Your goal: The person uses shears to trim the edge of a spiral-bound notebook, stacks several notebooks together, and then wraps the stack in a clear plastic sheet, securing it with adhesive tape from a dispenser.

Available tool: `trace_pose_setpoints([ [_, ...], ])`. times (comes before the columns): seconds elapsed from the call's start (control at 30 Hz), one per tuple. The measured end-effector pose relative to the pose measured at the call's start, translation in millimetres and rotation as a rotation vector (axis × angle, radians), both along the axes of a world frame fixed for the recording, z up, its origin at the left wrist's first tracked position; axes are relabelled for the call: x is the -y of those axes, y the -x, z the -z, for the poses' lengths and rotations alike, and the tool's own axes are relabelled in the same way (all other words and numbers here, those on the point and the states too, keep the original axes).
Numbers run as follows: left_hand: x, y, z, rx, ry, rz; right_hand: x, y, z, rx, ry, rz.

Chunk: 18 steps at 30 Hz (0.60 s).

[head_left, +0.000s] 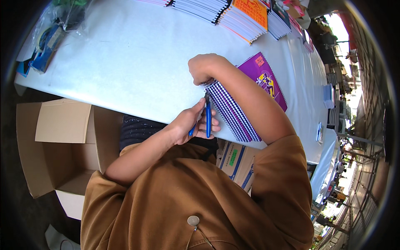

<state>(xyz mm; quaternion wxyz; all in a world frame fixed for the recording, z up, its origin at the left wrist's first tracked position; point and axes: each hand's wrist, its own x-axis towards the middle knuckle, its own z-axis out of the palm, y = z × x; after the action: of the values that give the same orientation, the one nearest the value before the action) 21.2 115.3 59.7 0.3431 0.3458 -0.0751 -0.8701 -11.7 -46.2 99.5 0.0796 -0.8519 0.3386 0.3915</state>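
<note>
A stack of spiral-bound notebooks (234, 113) with a purple top cover (266, 79) lies at the near edge of the white table (125, 62). My left hand (189, 125) grips blue-handled pliers (207, 118), whose dark jaws touch the wire binding at the stack's near corner. My right hand (203, 67) is closed in a fist on the same corner of the stack, just beyond the pliers' tip. My forearm lies across the stack and hides its middle.
More notebook stacks (246, 16) line the table's far edge. A blue tape dispenser (46, 41) sits at the far left beside a plastic bag. An open cardboard box (62, 141) stands on the floor to my left, and another box (235, 160) stands under the table.
</note>
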Motion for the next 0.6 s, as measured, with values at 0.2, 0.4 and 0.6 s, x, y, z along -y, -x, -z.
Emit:
trace_pose_setpoints([
  [0.2, 3, -10, 15, 0.022, 0.062, 0.019, 2, -3, -6, 0.006, -0.088, -0.002],
  [0.4, -1, -8, 5, 0.014, 0.075, 0.046, 3, -2, -8, 0.042, -0.114, 0.028],
  [0.6, 5, -14, 7, 0.008, 0.113, 0.122, 4, -2, -8, 0.041, -0.11, 0.051],
])
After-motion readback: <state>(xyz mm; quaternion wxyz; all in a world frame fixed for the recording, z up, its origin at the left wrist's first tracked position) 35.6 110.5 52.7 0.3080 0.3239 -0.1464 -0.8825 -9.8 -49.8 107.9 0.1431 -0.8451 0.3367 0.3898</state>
